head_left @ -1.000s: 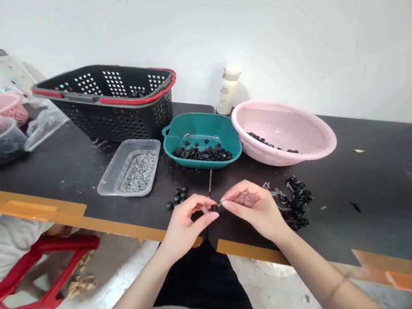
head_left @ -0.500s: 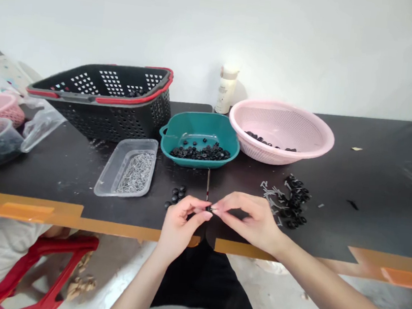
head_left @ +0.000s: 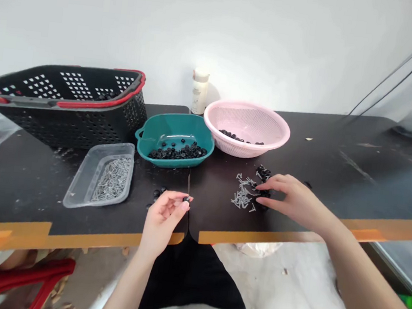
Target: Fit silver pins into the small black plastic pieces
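Observation:
Near the table's front edge, my left hand [head_left: 163,219] pinches a small black round part [head_left: 186,199] between thumb and fingertips. A few black parts [head_left: 157,193] lie just behind that hand. Over the piles on the right, my right hand [head_left: 288,199] has its thumb and fingers apart, the fingertips by the black parts [head_left: 264,173] and next to the loose silver screws [head_left: 243,196]. Nothing shows between those fingers. My right hand hides some of the black parts.
Behind stand a teal tray [head_left: 173,163] and a pink basket [head_left: 243,151], both with black parts, and a white bottle [head_left: 199,93]. To the left are a clear tray [head_left: 75,190] of screws and a black basket [head_left: 71,127]. A red stool [head_left: 32,273] is at lower left.
My right hand has left my left hand and moved right to the piles, its fingers opened. My left hand keeps a black part. The camera view has shifted right.

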Demonstrator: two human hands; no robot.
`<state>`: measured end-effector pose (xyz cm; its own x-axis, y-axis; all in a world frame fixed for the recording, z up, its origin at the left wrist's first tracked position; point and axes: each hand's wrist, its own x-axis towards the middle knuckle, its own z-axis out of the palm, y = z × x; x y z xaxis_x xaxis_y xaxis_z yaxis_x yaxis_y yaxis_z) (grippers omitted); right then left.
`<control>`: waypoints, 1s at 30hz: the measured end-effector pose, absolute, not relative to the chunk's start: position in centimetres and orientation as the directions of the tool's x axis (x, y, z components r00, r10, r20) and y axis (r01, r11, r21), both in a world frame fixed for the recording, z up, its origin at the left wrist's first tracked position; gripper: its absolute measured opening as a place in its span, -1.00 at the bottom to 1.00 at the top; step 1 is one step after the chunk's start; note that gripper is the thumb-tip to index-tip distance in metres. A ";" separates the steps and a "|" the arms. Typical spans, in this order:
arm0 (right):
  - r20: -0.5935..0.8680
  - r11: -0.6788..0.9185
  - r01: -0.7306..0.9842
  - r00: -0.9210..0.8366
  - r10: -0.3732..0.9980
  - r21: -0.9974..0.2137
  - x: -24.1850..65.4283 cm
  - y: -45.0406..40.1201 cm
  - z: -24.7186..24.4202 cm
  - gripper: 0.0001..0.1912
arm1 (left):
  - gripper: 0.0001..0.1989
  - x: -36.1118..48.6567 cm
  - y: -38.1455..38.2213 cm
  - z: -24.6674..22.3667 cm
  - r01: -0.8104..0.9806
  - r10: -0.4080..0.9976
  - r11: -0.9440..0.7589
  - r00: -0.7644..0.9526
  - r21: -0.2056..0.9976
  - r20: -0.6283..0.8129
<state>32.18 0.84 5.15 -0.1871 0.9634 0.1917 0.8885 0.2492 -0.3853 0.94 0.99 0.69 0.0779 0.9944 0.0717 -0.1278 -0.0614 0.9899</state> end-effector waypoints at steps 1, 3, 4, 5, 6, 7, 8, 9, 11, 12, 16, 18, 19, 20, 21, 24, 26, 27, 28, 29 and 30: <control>0.168 0.252 0.901 -0.204 0.964 -0.352 32.8 0.7 4.7 -0.80 | -0.80 0.9 1.0 0.7 -0.122 0.994 -0.059 0.083 0.991 0.070; 0.143 0.254 0.914 -0.219 0.965 -0.316 33.2 0.6 3.9 -0.80 | -0.79 1.0 1.0 0.7 -0.109 0.994 -0.055 0.085 0.993 0.064; 0.141 0.258 0.918 -0.224 0.964 -0.303 33.1 0.7 3.5 -0.82 | -0.78 1.0 1.0 0.7 -0.104 0.994 -0.053 0.086 0.993 0.062; 0.142 0.261 0.920 -0.228 0.963 -0.292 32.9 0.8 3.3 -0.83 | -0.78 1.0 1.0 0.6 -0.104 0.994 -0.054 0.085 0.993 0.063; 0.145 0.265 0.922 -0.233 0.962 -0.282 32.6 0.9 3.1 -0.85 | -0.78 1.0 1.0 0.6 -0.105 0.994 -0.054 0.090 0.993 0.064; 0.145 0.269 0.924 -0.237 0.961 -0.271 32.4 1.1 3.0 -0.86 | -0.78 1.0 1.0 0.6 -0.108 0.993 -0.054 0.095 0.993 0.064; 0.142 0.271 0.927 -0.241 0.960 -0.259 32.3 1.2 3.0 -0.86 | -0.78 1.0 1.0 0.6 -0.110 0.993 -0.053 0.100 0.993 0.064; 0.134 0.271 0.930 -0.244 0.960 -0.246 32.2 1.4 3.0 -0.86 | -0.78 1.0 1.0 0.6 -0.107 0.992 -0.051 0.107 0.993 0.063; 0.115 0.266 0.937 -0.246 0.962 -0.225 32.2 1.6 3.1 -0.85 | -0.78 0.9 1.0 0.5 -0.099 0.991 -0.051 0.118 0.994 0.062; 0.105 0.262 0.941 -0.244 0.964 -0.216 32.3 1.7 3.2 -0.85 | -0.78 0.9 1.0 0.5 -0.096 0.991 -0.052 0.122 0.994 0.063; 0.064 0.228 0.958 -0.220 0.973 -0.173 32.7 1.9 3.4 -0.84 | -0.79 0.9 1.0 0.2 -0.108 0.989 -0.054 0.129 0.993 0.068; 0.037 0.210 0.965 -0.207 0.978 -0.156 32.7 2.0 3.6 -0.87 | -0.79 0.9 1.0 0.1 -0.112 0.989 -0.050 0.134 0.992 0.065; 0.035 0.206 0.966 -0.203 0.979 -0.157 32.7 2.0 3.8 -0.89 | -0.79 0.9 1.0 0.1 -0.111 0.989 -0.050 0.136 0.993 0.065; 0.046 0.206 0.964 -0.202 0.978 -0.169 32.5 1.9 4.0 -0.90 | -0.79 0.9 1.0 0.1 -0.108 0.989 -0.050 0.136 0.993 0.064; 0.068 0.208 0.959 -0.198 0.978 -0.195 32.3 1.9 4.2 -0.90 | -0.79 0.9 1.0 0.1 -0.103 0.989 -0.050 0.135 0.993 0.064; 0.107 0.188 0.906 -0.159 0.981 -0.380 31.1 1.6 5.1 -0.88 | -0.79 0.9 0.9 0.3 -0.090 0.989 -0.059 0.132 0.994 0.070; 0.072 0.168 0.814 -0.154 0.985 -0.557 29.5 1.5 5.5 -0.88 | -0.79 0.9 0.9 0.3 -0.085 0.989 -0.062 0.129 0.994 0.073; 0.054 0.169 0.757 -0.174 0.983 -0.631 28.6 1.5 5.7 -0.89 | -0.79 0.9 0.9 0.3 -0.084 0.989 -0.063 0.128 0.994 0.073; 0.047 0.185 0.700 -0.212 0.976 -0.689 27.5 1.6 5.8 -0.89 | -0.79 0.9 0.9 0.3 -0.083 0.989 -0.063 0.127 0.995 0.073; 0.053 0.215 0.648 -0.259 0.964 -0.731 26.3 1.8 5.9 -0.88 | -0.79 0.9 0.8 0.2 -0.084 0.989 -0.065 0.125 0.994 0.075; 0.066 0.249 0.601 -0.310 0.949 -0.759 25.1 2.0 6.0 -0.88 | -0.79 0.9 0.8 0.2 -0.086 0.989 -0.069 0.121 0.994 0.080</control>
<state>25.11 2.03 5.99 -0.3096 0.9486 0.0660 0.6012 0.2491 -0.7593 0.86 0.81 0.17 0.1209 0.9895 0.0796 -0.0863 -0.0694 0.9938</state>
